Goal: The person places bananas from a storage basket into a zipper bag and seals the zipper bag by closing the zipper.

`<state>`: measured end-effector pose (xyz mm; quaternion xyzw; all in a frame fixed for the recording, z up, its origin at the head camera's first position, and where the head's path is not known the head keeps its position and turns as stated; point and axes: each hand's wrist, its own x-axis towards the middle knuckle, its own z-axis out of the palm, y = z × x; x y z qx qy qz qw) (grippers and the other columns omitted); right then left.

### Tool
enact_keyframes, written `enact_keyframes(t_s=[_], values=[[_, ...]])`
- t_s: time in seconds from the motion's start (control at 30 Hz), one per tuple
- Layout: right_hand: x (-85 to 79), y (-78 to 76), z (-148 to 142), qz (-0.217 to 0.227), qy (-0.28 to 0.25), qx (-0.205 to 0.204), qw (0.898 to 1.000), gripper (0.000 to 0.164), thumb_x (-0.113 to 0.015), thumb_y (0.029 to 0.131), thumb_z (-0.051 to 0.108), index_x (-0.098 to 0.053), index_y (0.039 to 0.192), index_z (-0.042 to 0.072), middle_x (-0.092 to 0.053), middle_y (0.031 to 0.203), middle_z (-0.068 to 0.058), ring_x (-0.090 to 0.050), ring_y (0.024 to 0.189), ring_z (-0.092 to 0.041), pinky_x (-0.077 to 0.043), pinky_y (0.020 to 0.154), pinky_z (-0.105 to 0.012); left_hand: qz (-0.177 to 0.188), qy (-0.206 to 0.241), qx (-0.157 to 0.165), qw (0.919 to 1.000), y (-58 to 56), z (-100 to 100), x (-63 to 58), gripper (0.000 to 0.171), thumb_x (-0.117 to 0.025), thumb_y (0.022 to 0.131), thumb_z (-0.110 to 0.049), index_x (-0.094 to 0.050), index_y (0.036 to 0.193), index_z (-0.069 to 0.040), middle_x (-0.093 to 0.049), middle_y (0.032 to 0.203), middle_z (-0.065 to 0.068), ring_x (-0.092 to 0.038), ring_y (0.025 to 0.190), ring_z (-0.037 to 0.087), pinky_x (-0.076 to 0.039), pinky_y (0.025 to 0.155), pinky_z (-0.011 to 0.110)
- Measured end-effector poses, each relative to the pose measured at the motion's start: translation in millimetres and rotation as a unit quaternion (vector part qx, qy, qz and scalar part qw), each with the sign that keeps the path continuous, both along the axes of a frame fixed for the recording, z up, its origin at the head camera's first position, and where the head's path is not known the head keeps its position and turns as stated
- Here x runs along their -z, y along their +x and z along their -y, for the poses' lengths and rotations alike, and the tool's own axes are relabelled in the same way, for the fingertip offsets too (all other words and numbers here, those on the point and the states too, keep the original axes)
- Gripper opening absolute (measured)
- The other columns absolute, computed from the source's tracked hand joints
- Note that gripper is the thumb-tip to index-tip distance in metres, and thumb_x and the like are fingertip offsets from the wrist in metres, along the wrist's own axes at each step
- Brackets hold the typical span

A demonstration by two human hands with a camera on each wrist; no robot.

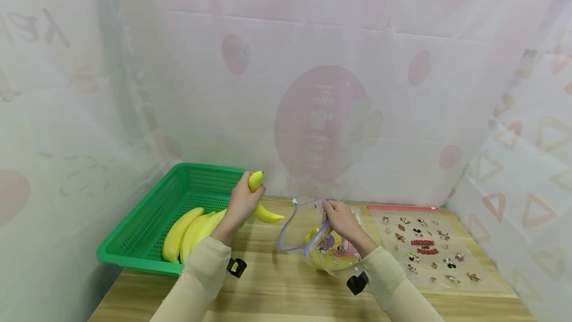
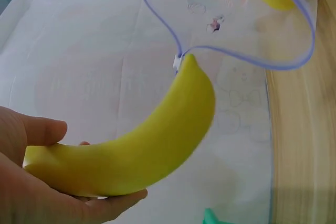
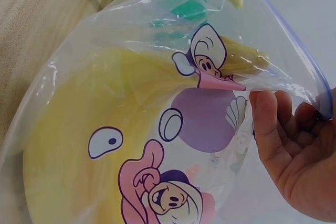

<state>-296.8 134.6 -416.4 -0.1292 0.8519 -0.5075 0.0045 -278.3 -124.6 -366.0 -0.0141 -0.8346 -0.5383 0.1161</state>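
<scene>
My left hand grips a yellow banana by one end, thumb on one side and fingers beneath it. The banana's free tip points toward the mouth of a clear zip bag, overlapping the purple zip edge in the left wrist view. With its fingers curled at the rim, my right hand pinches the upper edge of this bag and the mouth gapes on the left. Inside lies yellow fruit, seen through the plastic with its cartoon print.
On the left stands a green basket with several bananas. A flat clear bag with a red zip and small cartoon prints lies on the wooden table at right. Printed white curtain hangs behind and at both sides.
</scene>
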Motion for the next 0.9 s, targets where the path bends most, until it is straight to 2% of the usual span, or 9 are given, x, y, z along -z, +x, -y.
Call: enact_keyframes(t_s=[0.23, 0.4, 0.57, 0.67, 0.8, 0.9], values=[[-1.6, 1.1, -0.1, 0.001, 0.000, -0.001, 1.000, 0.045, -0.036, 0.104, 0.022, -0.053, 0.069, 0.000, -0.057, 0.059, -0.007, -0.054, 0.043, -0.021, -0.051, 0.052, -0.049, -0.025, 0.084, 0.009, 0.9961, 1.6, -10.9, 15.9, 0.025, -0.057, 0.094, -0.014, -0.049, 0.116, -0.005, -0.051, 0.095, 0.012, -0.049, 0.082, 0.022, -0.044, 0.069, 0.031], [-2.5, 0.8, -0.7, 0.002, 0.001, -0.003, 1.000, 0.045, -0.035, 0.104, 0.023, -0.053, 0.069, 0.000, -0.057, 0.059, -0.007, -0.053, 0.043, -0.021, -0.051, 0.052, -0.048, -0.007, 0.141, 0.009, 0.9899, 3.3, -19.7, 27.2, 0.026, -0.053, 0.097, -0.013, -0.041, 0.117, -0.001, -0.045, 0.096, 0.012, -0.046, 0.084, 0.022, -0.043, 0.072, 0.032], [-2.1, 0.3, -0.2, 0.002, 0.001, -0.005, 1.000, 0.045, -0.035, 0.104, 0.023, -0.053, 0.070, 0.000, -0.057, 0.059, -0.007, -0.053, 0.043, -0.020, -0.051, 0.052, -0.050, 0.022, 0.202, 0.003, 0.9792, 5.7, -27.5, 36.2, 0.030, -0.048, 0.096, -0.007, -0.032, 0.120, 0.002, -0.040, 0.101, 0.014, -0.044, 0.091, 0.026, -0.042, 0.079, 0.038], [-1.6, 0.1, 0.0, 0.000, 0.001, -0.004, 1.000, 0.045, -0.035, 0.104, 0.023, -0.054, 0.070, 0.000, -0.058, 0.060, -0.007, -0.053, 0.043, -0.020, -0.051, 0.052, -0.049, 0.033, 0.230, 0.015, 0.9725, 5.5, -31.7, 43.1, 0.032, -0.043, 0.091, 0.002, -0.028, 0.119, 0.002, -0.041, 0.104, 0.018, -0.043, 0.095, 0.028, -0.040, 0.082, 0.041], [-2.3, 1.2, 0.2, 0.000, 0.001, -0.002, 1.000, 0.045, -0.036, 0.104, 0.024, -0.053, 0.070, 0.001, -0.058, 0.060, -0.007, -0.053, 0.043, -0.020, -0.051, 0.051, -0.046, 0.046, 0.239, 0.041, 0.9691, 5.3, -36.7, 52.8, 0.039, -0.040, 0.082, 0.009, -0.027, 0.118, 0.001, -0.044, 0.106, 0.023, -0.045, 0.094, 0.028, -0.043, 0.080, 0.040], [-3.1, 2.0, 0.3, 0.001, 0.000, -0.003, 1.000, 0.046, -0.036, 0.104, 0.026, -0.053, 0.069, 0.000, -0.058, 0.060, -0.007, -0.053, 0.044, -0.020, -0.051, 0.052, -0.047, 0.048, 0.235, 0.069, 0.9683, 5.2, -38.9, 58.8, 0.040, -0.041, 0.083, 0.010, -0.027, 0.119, 0.001, -0.044, 0.109, 0.024, -0.047, 0.097, 0.030, -0.045, 0.080, 0.040]])
